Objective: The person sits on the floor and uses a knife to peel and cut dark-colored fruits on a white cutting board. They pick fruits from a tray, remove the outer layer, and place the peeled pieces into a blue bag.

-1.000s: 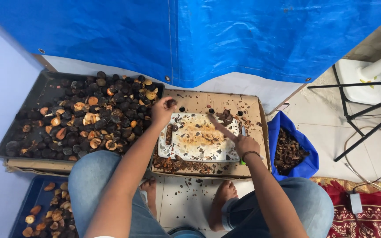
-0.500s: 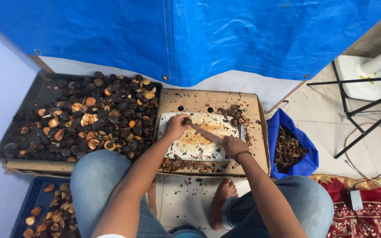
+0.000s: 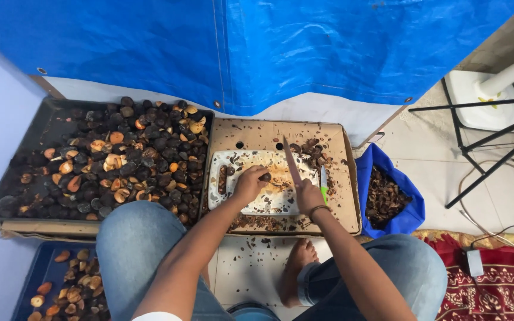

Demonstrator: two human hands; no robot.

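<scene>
1. My left hand pinches a small round dark nut against the stained white cutting board.
2. My right hand grips a long tan-bladed knife, just right of the nut.

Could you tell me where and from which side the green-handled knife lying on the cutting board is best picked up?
Grip the green knife by its green handle, the end nearest the person, coming from above on the right. It lies flat along the board's right edge with its blade pointing away, beside the right hand, which already holds a larger knife.
</scene>
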